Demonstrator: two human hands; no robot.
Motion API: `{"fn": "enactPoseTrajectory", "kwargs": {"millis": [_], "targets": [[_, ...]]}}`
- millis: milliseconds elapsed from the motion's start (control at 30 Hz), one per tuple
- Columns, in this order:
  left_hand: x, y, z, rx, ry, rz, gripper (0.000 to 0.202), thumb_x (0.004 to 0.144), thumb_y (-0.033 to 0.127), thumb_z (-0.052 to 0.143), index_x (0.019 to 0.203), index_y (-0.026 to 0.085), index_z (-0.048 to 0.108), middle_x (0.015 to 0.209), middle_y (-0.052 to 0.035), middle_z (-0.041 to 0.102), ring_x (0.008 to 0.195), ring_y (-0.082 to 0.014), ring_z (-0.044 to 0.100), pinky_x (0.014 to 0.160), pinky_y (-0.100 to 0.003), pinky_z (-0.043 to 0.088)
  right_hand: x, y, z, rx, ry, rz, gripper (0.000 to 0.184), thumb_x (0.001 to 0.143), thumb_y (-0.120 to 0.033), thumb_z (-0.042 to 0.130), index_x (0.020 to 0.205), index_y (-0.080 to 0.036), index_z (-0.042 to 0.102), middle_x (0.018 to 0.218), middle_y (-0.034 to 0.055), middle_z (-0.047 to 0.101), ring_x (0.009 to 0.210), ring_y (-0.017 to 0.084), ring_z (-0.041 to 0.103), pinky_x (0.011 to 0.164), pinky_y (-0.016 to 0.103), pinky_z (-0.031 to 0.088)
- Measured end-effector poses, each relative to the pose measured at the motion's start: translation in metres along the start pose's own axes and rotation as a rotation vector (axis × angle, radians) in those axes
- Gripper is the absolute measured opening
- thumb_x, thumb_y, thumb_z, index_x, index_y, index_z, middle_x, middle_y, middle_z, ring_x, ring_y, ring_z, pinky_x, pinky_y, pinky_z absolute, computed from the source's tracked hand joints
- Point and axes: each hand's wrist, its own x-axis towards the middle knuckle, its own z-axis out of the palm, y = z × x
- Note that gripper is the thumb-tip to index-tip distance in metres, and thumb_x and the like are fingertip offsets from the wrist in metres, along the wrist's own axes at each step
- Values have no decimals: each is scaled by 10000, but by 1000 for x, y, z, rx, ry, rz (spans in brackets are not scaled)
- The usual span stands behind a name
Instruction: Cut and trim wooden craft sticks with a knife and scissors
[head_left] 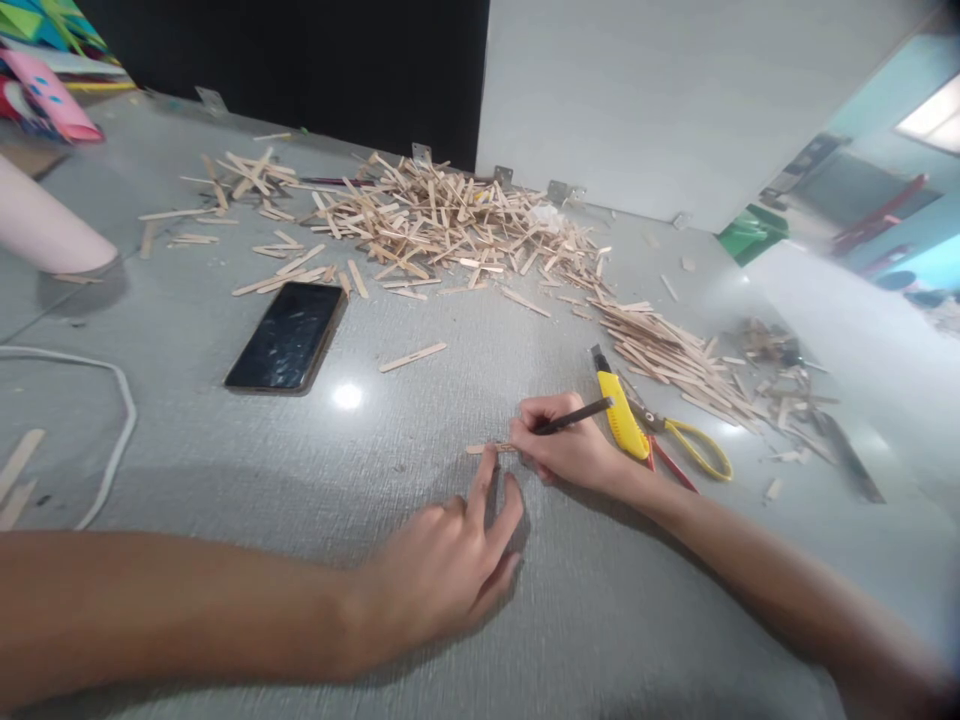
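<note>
A short wooden stick (475, 450) lies flat on the grey table, with dark marks on it. The index finger of my left hand (457, 555) presses on the stick; the other fingers are apart and hold nothing. Closed around a dark pencil (576, 414), my right hand (566, 445) rests at the stick's right end. The pencil's tip is hidden by my fingers. Just beyond my right wrist are a yellow box cutter (624, 415) and yellow-handled scissors (697, 448). Another stick (413, 357) lies farther up the table.
A black phone (287, 338) lies at the left, near a white cable (129, 400). At the back, a large heap of sticks (450, 220) reaches a white panel (637, 100). A stick bundle (667, 355) and a metal blade (853, 460) lie at right; a pink roll (52, 225) at left.
</note>
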Motion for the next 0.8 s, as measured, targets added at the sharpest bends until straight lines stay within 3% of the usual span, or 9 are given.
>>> {"fn": "enactPoseTrajectory", "kwargs": {"millis": [200,333,433,533,600,700,767,800], "targets": [[1,0,0,-2,1,-3,598,1058,391,478,1511,2,521,1548,-468,446,646,-294,783,531,-397,629,1,1,2,-5,-3,4,392,885,-193,629,560,-240,415,414,-73,488,315,84,486,343,193,315],[0,0,0,-14,-4,-4,588,1060,390,480,1510,16,530,1559,-453,448,658,-286,786,537,-385,629,-1,-4,-3,-9,20,10,412,958,-283,624,595,-241,435,459,-64,504,340,89,463,358,219,300],[-2,-1,0,-9,7,14,583,1067,375,461,1505,-6,521,1551,-476,434,693,-296,793,566,-390,633,-4,-9,-15,-306,117,-126,334,1026,-367,628,732,-212,597,597,-19,613,502,117,522,490,250,380],[-3,-1,2,8,33,45,561,1079,364,435,1504,8,519,1560,-467,433,749,-310,797,615,-413,639,-2,-4,-27,-677,232,-233,218,1084,-294,528,1028,-183,708,844,70,745,691,180,620,669,311,456],[-3,-2,6,15,60,66,542,1077,349,433,1501,25,524,1569,-437,453,782,-315,796,635,-421,637,2,3,-34,-799,301,-214,274,1075,-193,472,1230,-170,697,1023,124,784,816,223,681,753,339,489],[-3,-3,12,27,161,92,527,1067,334,450,1489,30,531,1573,-392,490,948,-362,791,715,-440,635,5,5,-49,-1022,270,-193,500,1039,-95,423,1527,-162,511,1148,132,769,882,236,706,741,326,502],[-3,-4,17,31,244,112,525,1071,343,451,1479,24,533,1543,-377,535,1115,-401,754,831,-466,620,4,0,-64,-1239,212,-192,592,988,-27,413,1564,-157,451,1115,112,753,811,218,692,661,306,467],[-2,-4,18,31,273,124,526,1074,349,448,1473,17,535,1516,-372,565,1190,-417,724,894,-481,601,1,-3,-73,-1314,188,-191,579,954,5,422,1502,-160,513,1086,108,747,781,217,683,631,306,440]]}}
